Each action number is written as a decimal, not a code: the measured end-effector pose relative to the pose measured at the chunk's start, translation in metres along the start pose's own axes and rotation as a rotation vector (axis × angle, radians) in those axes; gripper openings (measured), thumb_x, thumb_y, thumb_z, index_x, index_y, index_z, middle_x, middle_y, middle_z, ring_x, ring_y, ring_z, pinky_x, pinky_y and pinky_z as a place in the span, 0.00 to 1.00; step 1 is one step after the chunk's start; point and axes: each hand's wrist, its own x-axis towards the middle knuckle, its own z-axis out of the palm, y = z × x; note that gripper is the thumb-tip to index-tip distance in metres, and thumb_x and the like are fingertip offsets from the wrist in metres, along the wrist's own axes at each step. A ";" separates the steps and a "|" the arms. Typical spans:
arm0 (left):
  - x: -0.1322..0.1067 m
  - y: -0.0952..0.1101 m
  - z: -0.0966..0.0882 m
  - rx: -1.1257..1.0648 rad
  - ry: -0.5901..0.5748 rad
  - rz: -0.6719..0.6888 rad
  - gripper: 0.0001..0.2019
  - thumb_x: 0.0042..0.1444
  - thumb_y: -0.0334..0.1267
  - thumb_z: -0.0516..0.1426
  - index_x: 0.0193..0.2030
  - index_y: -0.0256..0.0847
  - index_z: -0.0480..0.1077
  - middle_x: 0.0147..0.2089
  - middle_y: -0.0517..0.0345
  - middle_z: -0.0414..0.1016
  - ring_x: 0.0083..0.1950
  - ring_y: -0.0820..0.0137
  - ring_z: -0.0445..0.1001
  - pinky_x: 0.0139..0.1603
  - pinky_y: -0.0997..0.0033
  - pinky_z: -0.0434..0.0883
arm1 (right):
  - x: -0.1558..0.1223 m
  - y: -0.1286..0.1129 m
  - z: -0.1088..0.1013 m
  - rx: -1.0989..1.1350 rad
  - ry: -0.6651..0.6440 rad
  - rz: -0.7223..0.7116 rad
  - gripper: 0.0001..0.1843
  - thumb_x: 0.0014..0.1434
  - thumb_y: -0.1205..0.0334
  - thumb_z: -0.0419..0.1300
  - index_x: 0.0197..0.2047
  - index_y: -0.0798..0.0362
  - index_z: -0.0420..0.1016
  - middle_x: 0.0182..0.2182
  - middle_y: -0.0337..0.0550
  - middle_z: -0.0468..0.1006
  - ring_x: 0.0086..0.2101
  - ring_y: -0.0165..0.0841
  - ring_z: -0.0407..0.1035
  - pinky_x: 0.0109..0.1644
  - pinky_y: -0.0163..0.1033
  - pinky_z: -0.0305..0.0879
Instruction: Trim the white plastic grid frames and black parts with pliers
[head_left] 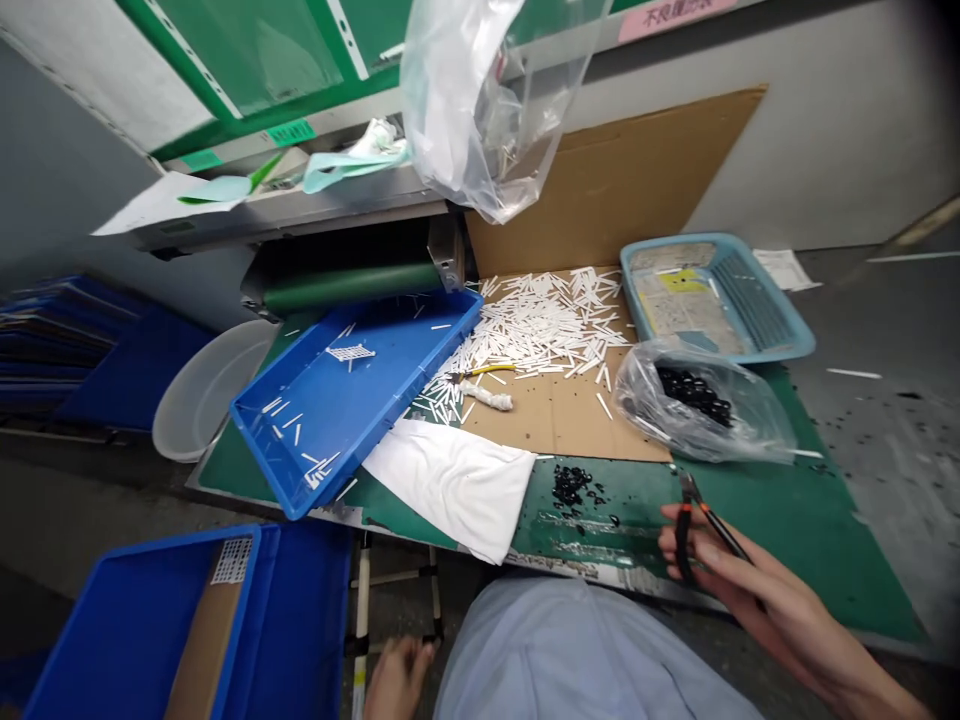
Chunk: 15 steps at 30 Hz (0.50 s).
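My right hand [720, 570] grips a pair of orange-and-black handled cutters [694, 530], their tips pointing up over the green mat [780, 540]. Close to its tips lies a small heap of black pieces [571, 485]. Beyond them sits a clear plastic bag of black pieces [697, 405]. My left hand [397, 680] hangs below the table's front edge, beside my light blue sleeved lap [577, 660], and shows nothing in it. Many white sticks [540, 325] cover a cardboard sheet [570, 420], with yellow-handled pliers [480, 373] lying on it.
A white cloth [450, 490] lies on the mat beside a tilted blue tray [345, 390] holding a few white sticks. A light blue basket [712, 295] stands at the back. A blue crate [187, 620] sits low at left, near a translucent basin [210, 390].
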 end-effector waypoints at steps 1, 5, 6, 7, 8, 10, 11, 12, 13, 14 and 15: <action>0.011 0.015 -0.009 0.005 0.048 0.076 0.18 0.58 0.53 0.49 0.26 0.45 0.69 0.31 0.52 0.72 0.37 0.56 0.75 0.41 0.56 0.70 | -0.002 0.002 0.004 0.040 0.036 -0.019 0.28 0.54 0.49 0.62 0.58 0.46 0.66 0.47 0.47 0.74 0.52 0.44 0.66 0.53 0.48 0.68; 0.050 0.113 -0.019 -0.097 -0.032 0.573 0.12 0.65 0.42 0.47 0.39 0.42 0.70 0.42 0.52 0.72 0.45 0.66 0.71 0.48 0.66 0.68 | -0.013 0.010 0.017 0.102 0.138 -0.074 0.28 0.55 0.51 0.62 0.58 0.44 0.65 0.45 0.46 0.73 0.49 0.43 0.67 0.48 0.46 0.70; 0.058 0.139 -0.012 -0.081 -0.079 0.707 0.12 0.65 0.39 0.46 0.42 0.42 0.70 0.43 0.53 0.71 0.46 0.67 0.70 0.48 0.69 0.68 | -0.016 0.011 0.019 0.105 0.149 -0.092 0.28 0.54 0.52 0.63 0.57 0.44 0.65 0.45 0.46 0.73 0.47 0.42 0.68 0.46 0.44 0.70; 0.064 0.161 -0.003 -0.031 -0.127 0.828 0.12 0.66 0.37 0.45 0.46 0.43 0.69 0.45 0.52 0.71 0.47 0.68 0.70 0.48 0.70 0.68 | -0.019 0.013 0.021 0.111 0.154 -0.114 0.27 0.54 0.53 0.63 0.57 0.44 0.66 0.45 0.46 0.73 0.45 0.40 0.68 0.43 0.42 0.70; 0.069 0.180 0.008 0.054 -0.159 0.932 0.13 0.66 0.35 0.45 0.49 0.43 0.69 0.46 0.52 0.70 0.46 0.68 0.69 0.47 0.70 0.68 | -0.022 0.014 0.021 0.120 0.157 -0.138 0.26 0.54 0.53 0.63 0.56 0.44 0.67 0.45 0.46 0.72 0.42 0.38 0.68 0.41 0.41 0.69; 0.076 0.205 0.030 0.261 -0.172 1.050 0.15 0.65 0.31 0.46 0.53 0.45 0.68 0.46 0.53 0.69 0.45 0.67 0.67 0.44 0.70 0.68 | -0.027 0.015 0.019 0.138 0.144 -0.172 0.24 0.55 0.53 0.62 0.55 0.45 0.68 0.44 0.46 0.72 0.39 0.36 0.68 0.39 0.39 0.67; 0.079 0.212 0.040 0.361 -0.159 1.066 0.15 0.64 0.31 0.46 0.54 0.45 0.68 0.46 0.53 0.68 0.44 0.67 0.66 0.43 0.70 0.67 | -0.029 0.016 0.017 0.144 0.129 -0.179 0.24 0.56 0.53 0.61 0.55 0.45 0.68 0.44 0.46 0.72 0.39 0.36 0.68 0.39 0.39 0.66; 0.080 0.216 0.048 0.440 -0.142 1.061 0.15 0.64 0.30 0.47 0.54 0.45 0.68 0.46 0.53 0.68 0.43 0.66 0.66 0.42 0.70 0.67 | -0.031 0.015 0.013 0.147 0.105 -0.178 0.23 0.56 0.53 0.60 0.55 0.45 0.67 0.44 0.46 0.72 0.40 0.36 0.68 0.40 0.40 0.66; 0.081 0.219 0.055 0.498 -0.129 1.044 0.15 0.63 0.30 0.48 0.53 0.45 0.68 0.45 0.54 0.67 0.43 0.66 0.65 0.41 0.70 0.67 | -0.032 0.014 0.008 0.144 0.071 -0.172 0.22 0.57 0.53 0.60 0.55 0.45 0.67 0.44 0.46 0.71 0.41 0.37 0.67 0.42 0.41 0.66; 0.082 0.220 0.060 0.536 -0.118 1.023 0.14 0.63 0.30 0.48 0.52 0.44 0.68 0.44 0.54 0.67 0.43 0.66 0.65 0.41 0.70 0.67 | -0.032 0.012 0.002 0.134 0.030 -0.164 0.22 0.58 0.52 0.59 0.56 0.45 0.67 0.44 0.46 0.71 0.42 0.38 0.67 0.45 0.42 0.65; 0.082 0.221 0.064 0.560 -0.108 1.004 0.14 0.63 0.29 0.48 0.50 0.44 0.69 0.44 0.54 0.67 0.43 0.66 0.65 0.41 0.70 0.67 | -0.032 0.009 -0.006 0.114 -0.019 -0.155 0.22 0.59 0.52 0.58 0.56 0.45 0.66 0.44 0.45 0.71 0.44 0.38 0.67 0.48 0.44 0.64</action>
